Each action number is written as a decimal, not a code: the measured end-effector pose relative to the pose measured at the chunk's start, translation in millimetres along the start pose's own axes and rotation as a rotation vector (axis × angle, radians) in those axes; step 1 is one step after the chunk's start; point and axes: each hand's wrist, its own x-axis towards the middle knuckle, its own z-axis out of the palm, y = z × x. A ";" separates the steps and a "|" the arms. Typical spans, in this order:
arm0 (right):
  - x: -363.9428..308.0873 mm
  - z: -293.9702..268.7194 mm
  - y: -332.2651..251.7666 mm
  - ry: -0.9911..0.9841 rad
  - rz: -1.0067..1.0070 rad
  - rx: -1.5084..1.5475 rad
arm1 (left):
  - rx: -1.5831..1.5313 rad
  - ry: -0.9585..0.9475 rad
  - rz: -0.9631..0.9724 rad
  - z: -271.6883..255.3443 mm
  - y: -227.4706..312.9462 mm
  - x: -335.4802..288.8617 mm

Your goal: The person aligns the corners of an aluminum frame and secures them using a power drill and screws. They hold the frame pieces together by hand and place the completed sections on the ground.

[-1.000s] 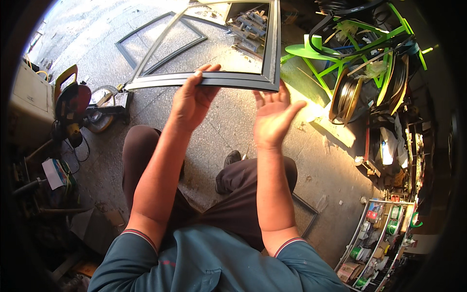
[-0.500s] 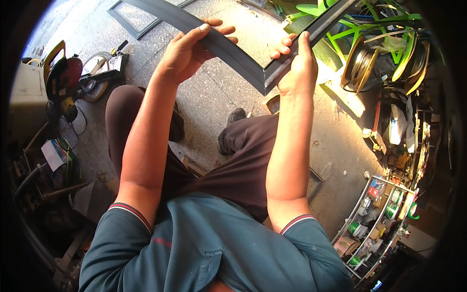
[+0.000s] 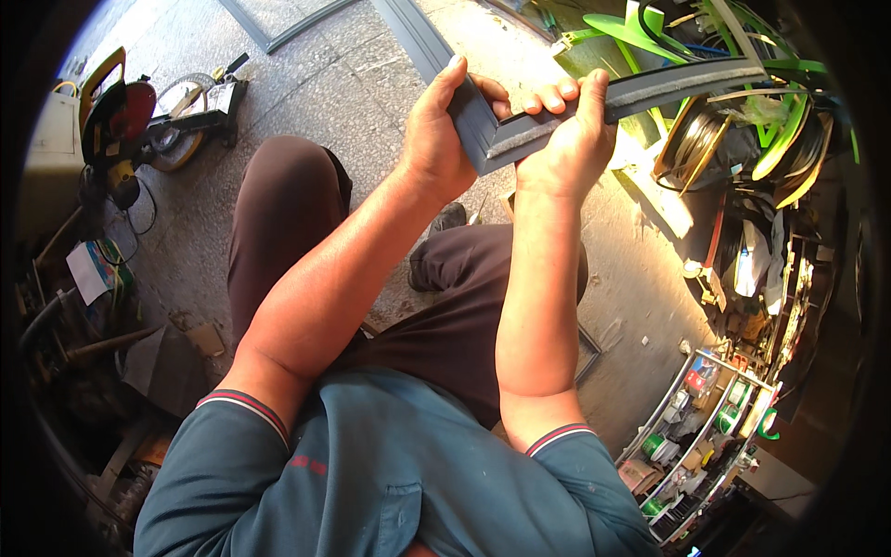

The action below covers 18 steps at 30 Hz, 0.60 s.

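A dark grey frame (image 3: pixel 415 45) with grooved profile bars is held up in front of me, one mitred corner toward me. My left hand (image 3: pixel 444 125) grips the left bar just beyond that corner, thumb on top and fingers round the inner edge. Around the right bar, close to the same corner, my right hand (image 3: pixel 568 135) is closed, its thumb pointing away along the bar. A pale fuzzy strip runs along the right bar. That bar reaches to another corner at the upper right; the far end of the left bar is cut off by the picture's edge.
A second grey frame (image 3: pixel 269 45) lies on the speckled floor at the far left. A mitre saw (image 3: pixel 121 107) stands at the left. On the right are a green reel stand (image 3: pixel 622 32), cable spools (image 3: pixel 691 144) and a wire rack (image 3: pixel 715 408) of small supplies.
My left hand has slid right and nearer, down the left bar to the corner. The frame has turned clockwise, its right bar swinging lower. My right hand stays near the corner.
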 end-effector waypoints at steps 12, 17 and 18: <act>-2.2 8.0 11.1 -0.003 -0.016 -0.050 | -0.246 -0.021 0.048 2.1 14.6 5.3; 2.6 5.5 19.6 -0.001 0.051 -0.037 | -0.246 0.008 0.045 2.4 18.8 6.4; 2.9 5.2 22.0 0.000 0.068 -0.046 | -0.253 0.017 0.051 0.7 19.2 6.3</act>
